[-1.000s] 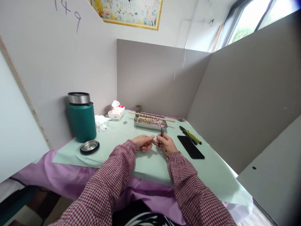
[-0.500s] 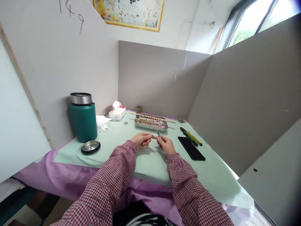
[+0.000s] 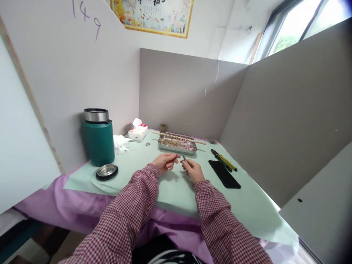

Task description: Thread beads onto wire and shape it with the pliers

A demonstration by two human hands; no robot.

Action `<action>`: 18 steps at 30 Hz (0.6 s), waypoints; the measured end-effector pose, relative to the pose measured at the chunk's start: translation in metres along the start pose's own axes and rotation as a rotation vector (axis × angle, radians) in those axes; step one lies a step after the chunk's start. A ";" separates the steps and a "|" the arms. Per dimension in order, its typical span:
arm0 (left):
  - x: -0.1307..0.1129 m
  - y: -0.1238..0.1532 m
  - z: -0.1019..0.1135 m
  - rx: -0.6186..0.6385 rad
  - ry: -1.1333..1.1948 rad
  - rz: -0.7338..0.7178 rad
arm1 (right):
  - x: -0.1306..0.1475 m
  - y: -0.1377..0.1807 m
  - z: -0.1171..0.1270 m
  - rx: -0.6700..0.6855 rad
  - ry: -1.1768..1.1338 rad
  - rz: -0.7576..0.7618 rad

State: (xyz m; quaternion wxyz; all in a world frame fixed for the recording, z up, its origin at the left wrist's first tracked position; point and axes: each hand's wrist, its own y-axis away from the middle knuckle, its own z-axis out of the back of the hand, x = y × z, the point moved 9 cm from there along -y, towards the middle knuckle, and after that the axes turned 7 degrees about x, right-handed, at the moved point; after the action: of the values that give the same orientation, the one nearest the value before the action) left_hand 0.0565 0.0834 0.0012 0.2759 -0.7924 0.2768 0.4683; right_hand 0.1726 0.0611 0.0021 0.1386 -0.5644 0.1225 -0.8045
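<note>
Two: left hand (image 3: pixel 164 162), right hand (image 3: pixel 193 170) holding tool (image 3: pixel 184 157) | tray (image 3: pixel 176 147) ahead | phone (image 3: pixel 224 174) rightward

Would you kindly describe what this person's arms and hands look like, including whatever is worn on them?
The left sleeve and the right sleeve are long and loose, in a small red-and-white check, and reach to the wrists. The left hand and the right hand are bare, without gloves. Whether there is a ring or a watch is too small to tell.
</note>
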 end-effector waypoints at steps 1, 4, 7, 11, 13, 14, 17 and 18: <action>0.003 0.000 0.000 -0.005 -0.031 0.023 | 0.003 0.001 0.001 -0.016 0.058 0.022; 0.009 -0.001 0.001 -0.013 -0.114 0.079 | 0.012 0.003 0.000 -0.034 0.178 0.105; 0.012 -0.002 0.001 -0.009 -0.160 0.102 | 0.020 0.006 -0.003 -0.025 0.255 0.178; 0.015 -0.003 0.004 -0.028 -0.204 0.126 | 0.021 0.007 -0.004 -0.030 0.295 0.191; 0.016 -0.003 0.007 -0.048 -0.212 0.131 | 0.020 0.007 -0.004 -0.030 0.326 0.183; 0.016 -0.003 0.008 -0.059 -0.211 0.128 | 0.019 0.007 -0.004 -0.032 0.342 0.175; 0.015 -0.003 0.011 -0.086 -0.188 0.109 | 0.015 0.006 -0.002 -0.047 0.358 0.155; 0.015 -0.003 0.011 -0.086 -0.178 0.105 | 0.014 0.006 -0.001 -0.052 0.356 0.155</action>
State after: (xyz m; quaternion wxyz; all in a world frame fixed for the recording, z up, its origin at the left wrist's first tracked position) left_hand 0.0584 0.0899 -0.0164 0.2402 -0.7432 0.2718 0.5622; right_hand 0.1674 0.0504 0.0123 0.1618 -0.4056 0.2091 -0.8750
